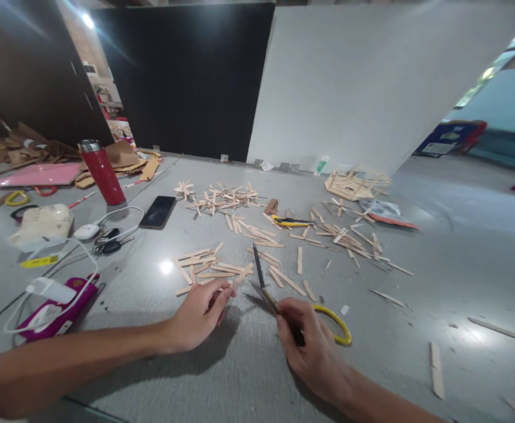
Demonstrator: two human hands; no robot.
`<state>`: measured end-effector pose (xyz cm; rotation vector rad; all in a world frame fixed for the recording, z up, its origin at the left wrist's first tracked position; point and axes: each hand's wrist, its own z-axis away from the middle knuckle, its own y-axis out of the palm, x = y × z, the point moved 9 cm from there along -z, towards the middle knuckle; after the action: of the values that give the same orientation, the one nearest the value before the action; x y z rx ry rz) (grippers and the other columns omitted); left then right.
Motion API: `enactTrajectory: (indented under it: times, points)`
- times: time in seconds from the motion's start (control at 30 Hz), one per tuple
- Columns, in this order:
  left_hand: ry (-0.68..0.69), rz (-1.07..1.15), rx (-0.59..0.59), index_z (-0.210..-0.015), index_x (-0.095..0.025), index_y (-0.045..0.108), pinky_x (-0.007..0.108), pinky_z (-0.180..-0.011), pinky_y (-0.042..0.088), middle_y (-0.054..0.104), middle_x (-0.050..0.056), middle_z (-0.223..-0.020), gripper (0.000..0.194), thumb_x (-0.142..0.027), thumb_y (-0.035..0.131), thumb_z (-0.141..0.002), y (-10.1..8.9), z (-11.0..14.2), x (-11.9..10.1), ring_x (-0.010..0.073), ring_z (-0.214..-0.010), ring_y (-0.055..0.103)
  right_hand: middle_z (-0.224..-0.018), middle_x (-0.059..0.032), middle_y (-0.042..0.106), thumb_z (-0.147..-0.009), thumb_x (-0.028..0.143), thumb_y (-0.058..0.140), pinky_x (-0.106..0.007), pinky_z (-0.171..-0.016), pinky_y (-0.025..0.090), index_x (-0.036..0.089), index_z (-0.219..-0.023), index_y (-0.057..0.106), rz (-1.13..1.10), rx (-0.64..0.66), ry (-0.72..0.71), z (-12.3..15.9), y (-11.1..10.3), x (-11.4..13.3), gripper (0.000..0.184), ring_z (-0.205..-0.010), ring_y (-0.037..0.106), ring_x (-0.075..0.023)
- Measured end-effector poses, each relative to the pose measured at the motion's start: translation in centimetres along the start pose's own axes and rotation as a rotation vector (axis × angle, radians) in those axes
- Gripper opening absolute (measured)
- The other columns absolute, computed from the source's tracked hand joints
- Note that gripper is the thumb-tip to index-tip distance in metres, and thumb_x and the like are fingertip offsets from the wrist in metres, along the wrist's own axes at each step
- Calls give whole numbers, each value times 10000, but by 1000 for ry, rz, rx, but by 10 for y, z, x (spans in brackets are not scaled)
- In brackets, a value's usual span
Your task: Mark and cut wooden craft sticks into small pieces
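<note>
My right hand (310, 343) grips yellow-handled scissors (283, 305), whose blades stand apart and point up-left over the grey table (437, 258). My left hand (199, 317) pinches a wooden craft stick (235, 279) at the near edge of a small pile of sticks (208, 267). The stick's end lies close to the scissor blades. Both hands rest low on the table, near its front edge.
More stick piles (222, 197) and a stick frame model (356, 183) lie further back, with a yellow utility knife (290, 221). To the left are a phone (158, 211), a red flask (101, 171), a pink device with white cable (54, 308) and cardboard scraps (28, 151).
</note>
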<state>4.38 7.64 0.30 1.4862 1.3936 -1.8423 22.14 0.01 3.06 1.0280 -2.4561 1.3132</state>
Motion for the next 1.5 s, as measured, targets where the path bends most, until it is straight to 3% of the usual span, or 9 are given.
enactTrajectory:
  times: [0.17, 0.4, 0.53, 0.6, 0.7, 0.83, 1.0, 1.3, 1.5]
  points:
    - [11, 12, 10, -848, -203, 553, 241, -561, 372, 529, -50, -541, 360, -450, 404, -1062, 1, 1, 0, 135, -497, 500, -833, -21, 739, -991, 58, 441, -212, -631, 567, 246, -1069, 589, -37, 61, -120, -3, 3, 11, 251, -663, 718, -144]
    - [9, -37, 27, -819, -214, 526, 248, -598, 378, 535, -45, -575, 339, -406, 387, -1061, 1, 4, -3, 132, -524, 493, -978, -72, 787, -1032, 71, 415, -230, -714, 605, 225, -1195, 615, -76, 97, -125, -7, 2, 15, 301, -813, 776, -168]
    - [-8, 2, 30, -819, -224, 490, 253, -596, 382, 533, -43, -571, 346, -426, 360, -1067, 2, 3, -4, 138, -523, 496, -933, -43, 796, -1052, 110, 427, -210, -610, 576, 236, -1248, 618, -14, 76, -107, -4, -1, 10, 301, -667, 746, -141]
    - [-16, 18, 29, -808, -229, 472, 253, -587, 378, 529, -42, -569, 347, -428, 356, -1067, 2, 2, -4, 140, -524, 499, -796, -10, 750, -1061, 200, 527, -214, -549, 545, 240, -1089, 643, -2, 37, -89, -4, -5, 8, 126, -571, 693, -137]
    - [-19, 34, 33, -798, -232, 459, 250, -583, 376, 531, -43, -574, 343, -419, 361, -1069, 5, 1, -2, 138, -528, 495, -647, 26, 664, -1064, 249, 547, -222, -515, 527, 242, -974, 628, -46, 32, -87, -6, -8, 13, 121, -495, 636, -134]
    - [24, 36, 61, -797, -226, 466, 246, -585, 375, 518, -49, -585, 335, -399, 381, -1071, 8, 1, 0, 129, -526, 466, -809, -8, 781, -1087, 242, 498, -200, -566, 587, 239, -1279, 616, -159, 47, -4, -11, -11, 17, 226, -567, 722, -129]
    - [80, -14, 83, -767, -210, 497, 250, -610, 375, 524, -39, -607, 376, -378, 377, -1081, 9, 1, -3, 125, -539, 462, -782, -14, 794, -1063, 302, 615, -208, -581, 621, 228, -1155, 685, -252, -10, -138, -23, -7, 28, 138, -584, 756, -148]
    - [84, -26, 113, -824, -196, 550, 244, -610, 357, 514, -43, -613, 337, -339, 380, -1076, 11, -1, -4, 124, -547, 470, -738, -27, 765, -1096, 275, 549, -185, -588, 607, 202, -1112, 716, -289, -66, -266, -34, -8, 31, 183, -611, 756, -142]
    - [104, -63, 118, -893, -185, 601, 244, -655, 382, 560, -13, -699, 321, -312, 368, -1073, 12, 1, -4, 139, -629, 515, -678, 13, 765, -1120, 365, 500, -164, -533, 597, 234, -1109, 711, -322, 7, -122, -30, 1, 18, 248, -515, 737, -118]
